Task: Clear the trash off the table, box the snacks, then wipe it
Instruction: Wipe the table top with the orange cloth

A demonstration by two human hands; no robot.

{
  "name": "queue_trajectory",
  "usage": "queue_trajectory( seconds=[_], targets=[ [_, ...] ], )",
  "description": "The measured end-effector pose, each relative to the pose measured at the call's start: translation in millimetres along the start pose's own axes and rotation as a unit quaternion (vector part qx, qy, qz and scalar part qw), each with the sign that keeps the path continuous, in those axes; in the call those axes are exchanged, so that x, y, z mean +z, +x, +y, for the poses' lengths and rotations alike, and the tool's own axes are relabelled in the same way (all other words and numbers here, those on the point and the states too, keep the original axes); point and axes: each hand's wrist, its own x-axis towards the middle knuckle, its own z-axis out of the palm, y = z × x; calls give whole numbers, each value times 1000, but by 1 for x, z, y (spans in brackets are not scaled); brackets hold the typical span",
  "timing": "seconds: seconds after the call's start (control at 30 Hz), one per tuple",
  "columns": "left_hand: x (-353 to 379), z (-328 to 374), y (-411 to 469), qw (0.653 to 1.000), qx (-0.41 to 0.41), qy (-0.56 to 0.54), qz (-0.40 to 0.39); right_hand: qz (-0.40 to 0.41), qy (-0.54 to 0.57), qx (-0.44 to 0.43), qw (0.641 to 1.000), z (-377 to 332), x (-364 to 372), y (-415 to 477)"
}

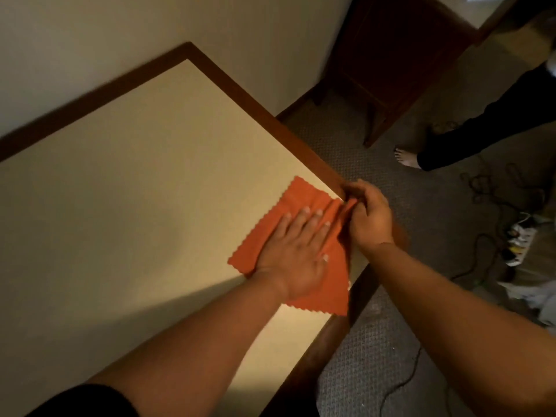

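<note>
Wipe step, by the look of it: no trash or snacks on the visible part of the table, only the orange cloth, lying on the cream top hard against the right-hand wood edge. Left hand lies flat on the cloth, fingers straight and spread, pressing it down; right hand has fingers curled, pinching a bunched fold of the cloth at the table edge. Next move, my read: flatten or fold that bunched side, then sweep across the rest of the top with even palm pressure, keeping the cloth off the drop-off.
</note>
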Motion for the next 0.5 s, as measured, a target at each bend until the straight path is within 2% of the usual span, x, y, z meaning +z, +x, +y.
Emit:
queue_trajectory(
  seconds=[0.1,0.2,0.33,0.5],
  targets=[
    [10,32,1,997,65,-2,-31,-3,-64,117,991,19,-23,24],
    [6,18,4,996,82,1,-21,-50,-80,145,985,27,-21,29],
    [-22,-67,29,999,-15,35,37,-44,-150,138,978,28,-5,26],
    [-71,-227,58,980,-167,50,93,-1,-232,118,966,27,11,29]
  ],
)
